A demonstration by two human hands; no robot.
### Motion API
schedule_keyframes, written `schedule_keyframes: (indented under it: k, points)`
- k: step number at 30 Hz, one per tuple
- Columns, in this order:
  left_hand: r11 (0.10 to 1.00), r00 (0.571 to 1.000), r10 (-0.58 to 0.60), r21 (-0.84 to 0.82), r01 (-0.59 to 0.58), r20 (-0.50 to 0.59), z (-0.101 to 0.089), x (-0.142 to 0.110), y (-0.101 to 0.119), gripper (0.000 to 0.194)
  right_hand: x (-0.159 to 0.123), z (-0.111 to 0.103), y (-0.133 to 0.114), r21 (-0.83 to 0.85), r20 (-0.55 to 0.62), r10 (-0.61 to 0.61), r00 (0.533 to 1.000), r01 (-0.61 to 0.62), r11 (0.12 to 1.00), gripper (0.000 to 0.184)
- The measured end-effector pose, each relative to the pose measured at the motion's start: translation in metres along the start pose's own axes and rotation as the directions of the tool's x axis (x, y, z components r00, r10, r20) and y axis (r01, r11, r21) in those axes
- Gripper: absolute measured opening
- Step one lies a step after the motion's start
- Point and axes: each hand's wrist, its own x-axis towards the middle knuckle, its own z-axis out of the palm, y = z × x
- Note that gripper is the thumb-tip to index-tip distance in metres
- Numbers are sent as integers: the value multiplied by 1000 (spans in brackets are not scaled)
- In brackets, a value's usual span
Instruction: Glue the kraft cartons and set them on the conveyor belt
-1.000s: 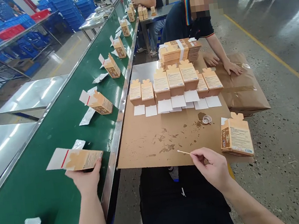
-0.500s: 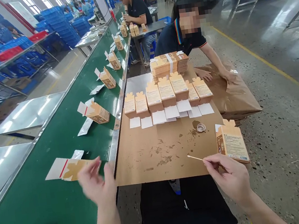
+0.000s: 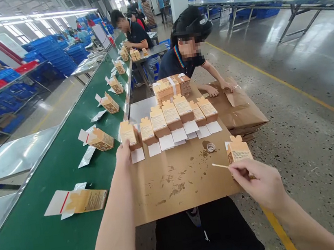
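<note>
My left hand (image 3: 123,152) has its fingers around the left side of a small printed carton (image 3: 128,133), at the left end of a row of similar flap-topped cartons (image 3: 158,122). Part of its grip is hidden behind the carton. In my right hand (image 3: 262,182), a cotton swab (image 3: 219,165) is pinched between thumb and fingers, its tip pointing left over the cardboard. Behind that hand stands another carton (image 3: 238,148), partly covered by it. A small clear dish (image 3: 211,147) lies on the cardboard sheet (image 3: 190,183), beside dark wet spots.
To the left runs a green conveyor belt (image 3: 68,240) bearing an open carton (image 3: 87,199), silver pouches (image 3: 87,157) and further cartons. Behind the row sits a banded stack of flat cartons (image 3: 165,87). A co-worker (image 3: 173,60) handles a brown paper-wrapped bundle (image 3: 232,110) at the right.
My left hand has gone from the open carton on the belt up to the leftmost carton of the row. My right hand still holds the swab. The camera view has shifted.
</note>
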Motion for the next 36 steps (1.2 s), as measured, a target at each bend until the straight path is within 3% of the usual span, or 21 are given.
schedule_keyframes:
  k: [2,4,6,8,11,15,19,22,25,29,32,36]
  points:
    - [1000,999,-1,-14,0,-35,-28,-22,-13,34,18,4,21,-81,55,26,998,-21,996,23]
    - [989,1000,19,-143,-20,-12,-58,-52,-32,46,37,13,43,-154,137,72,988,-50,987,23]
    - [946,999,32,-324,-20,33,-81,-87,-55,62,55,24,60,-238,256,153,955,-91,967,21]
    - [904,997,6,-427,28,78,-93,-122,-76,74,66,36,73,-313,360,228,905,-113,943,22]
    - [881,982,-61,-453,138,181,-86,-163,-98,80,74,48,84,-349,429,254,867,-100,932,24]
    - [894,954,-71,-406,190,291,-55,-184,-109,81,74,43,91,-358,455,249,855,-81,930,25]
    - [921,935,-38,-350,170,354,-38,-182,-110,81,62,25,82,-315,367,188,911,-68,946,25]
    - [928,937,-19,-343,146,348,-34,-181,-110,85,38,28,55,-171,240,107,965,-67,983,22]
    - [930,946,6,-350,115,325,-31,-183,-108,89,6,54,15,102,211,51,976,-74,992,18]
    - [935,954,26,-346,83,298,-29,-187,-105,89,-29,105,-25,264,261,65,963,-136,955,22]
    - [941,952,46,-334,61,304,-30,-189,-104,87,-45,134,-34,277,283,61,957,-143,950,22]
    - [940,949,57,-337,54,310,-29,-191,-106,90,-55,150,-30,272,313,48,949,-138,952,23]
